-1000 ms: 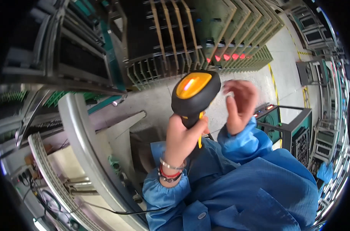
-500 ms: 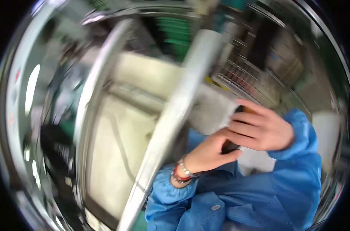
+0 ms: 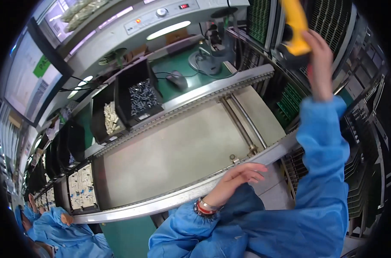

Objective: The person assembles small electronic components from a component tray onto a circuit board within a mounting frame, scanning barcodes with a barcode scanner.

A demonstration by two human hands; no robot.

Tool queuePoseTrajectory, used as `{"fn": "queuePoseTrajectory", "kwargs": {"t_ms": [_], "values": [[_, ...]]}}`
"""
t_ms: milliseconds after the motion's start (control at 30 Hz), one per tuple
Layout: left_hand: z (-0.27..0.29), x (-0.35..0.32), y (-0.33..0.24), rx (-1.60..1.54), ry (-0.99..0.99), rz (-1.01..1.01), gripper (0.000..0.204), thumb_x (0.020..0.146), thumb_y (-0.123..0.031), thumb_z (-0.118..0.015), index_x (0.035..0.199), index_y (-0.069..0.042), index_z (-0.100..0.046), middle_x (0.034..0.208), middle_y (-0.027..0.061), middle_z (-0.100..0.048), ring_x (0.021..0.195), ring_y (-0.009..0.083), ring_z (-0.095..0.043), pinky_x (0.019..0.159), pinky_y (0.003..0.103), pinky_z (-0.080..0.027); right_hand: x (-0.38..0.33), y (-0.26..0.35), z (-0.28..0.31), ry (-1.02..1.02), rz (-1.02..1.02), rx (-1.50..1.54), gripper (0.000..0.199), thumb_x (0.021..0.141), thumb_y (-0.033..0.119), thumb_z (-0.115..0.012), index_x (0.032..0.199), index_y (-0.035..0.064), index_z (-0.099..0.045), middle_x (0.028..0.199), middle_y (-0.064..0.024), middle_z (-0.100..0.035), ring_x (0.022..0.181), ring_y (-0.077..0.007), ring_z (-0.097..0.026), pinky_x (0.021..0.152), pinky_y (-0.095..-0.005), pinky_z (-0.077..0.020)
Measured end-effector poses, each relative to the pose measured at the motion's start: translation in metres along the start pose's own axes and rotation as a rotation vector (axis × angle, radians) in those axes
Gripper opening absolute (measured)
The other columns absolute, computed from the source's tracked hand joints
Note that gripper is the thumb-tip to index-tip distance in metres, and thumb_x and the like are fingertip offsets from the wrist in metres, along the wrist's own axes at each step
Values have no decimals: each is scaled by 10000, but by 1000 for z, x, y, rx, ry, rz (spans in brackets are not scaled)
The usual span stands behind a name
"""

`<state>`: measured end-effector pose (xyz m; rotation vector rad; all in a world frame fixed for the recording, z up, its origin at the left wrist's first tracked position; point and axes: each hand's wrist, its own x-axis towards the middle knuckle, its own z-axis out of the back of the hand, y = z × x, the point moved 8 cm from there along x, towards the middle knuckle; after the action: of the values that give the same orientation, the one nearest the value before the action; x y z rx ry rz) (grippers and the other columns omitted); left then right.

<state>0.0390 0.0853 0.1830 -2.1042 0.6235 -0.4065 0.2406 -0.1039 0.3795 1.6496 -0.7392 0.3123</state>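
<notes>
My right hand (image 3: 320, 64) is raised at the upper right, its fingers wrapped round a yellow-and-black handheld barcode scanner (image 3: 296, 28). The top of the scanner runs out of the picture, and its black end points down beside the dark racks. Lower down, my left hand (image 3: 236, 180) hovers by the near metal rail (image 3: 195, 189) of the conveyor, empty, with its fingers stretched out to the right. Past that rail lies the conveyor's pale flat bed (image 3: 169, 159), crossed by metal rods at its right end.
Behind the conveyor stand black bins of small blue-grey parts (image 3: 144, 99) and cream parts (image 3: 111, 118). A mouse (image 3: 177, 79) and a grey stand (image 3: 204, 63) sit on the green bench. Racks with green boards (image 3: 290, 101) flank the right. A co-worker's blue sleeve (image 3: 58, 219) shows lower left.
My hands were together round a dark and orange object before my body. Now they are apart, the right raised with the scanner, the left empty. The view has turned toward the bench.
</notes>
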Motion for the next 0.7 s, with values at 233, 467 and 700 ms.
{"fn": "queuePoseTrajectory", "kwargs": {"t_ms": [233,467,700], "values": [[30,-27,-54,315,-217,-111,290,906,-98,-407,1138,41,-512,1148,107,-549,991,178,-554,887,292,-418,19,-36,-122,-61,327,-385,435,735,336,-708,947,-30,-605,744,-51,-609,661,-116,-574,607,-243,-452],[58,8,-74,649,-207,-144,273,878,-24,-405,1112,-26,-546,1068,49,-568,946,133,-550,848,266,-426,16,-51,-151,-44,434,-628,381,724,308,-681,887,-8,-542,843,-145,-590,774,-307,-595,688,-383,-465],[61,-7,-71,563,-273,-186,268,858,-4,-420,1091,-27,-550,1048,40,-557,948,128,-543,844,269,-426,1,-62,-155,-4,340,-872,387,744,322,-654,945,26,-504,900,-151,-581,830,-339,-587,712,-417,-458]]}}
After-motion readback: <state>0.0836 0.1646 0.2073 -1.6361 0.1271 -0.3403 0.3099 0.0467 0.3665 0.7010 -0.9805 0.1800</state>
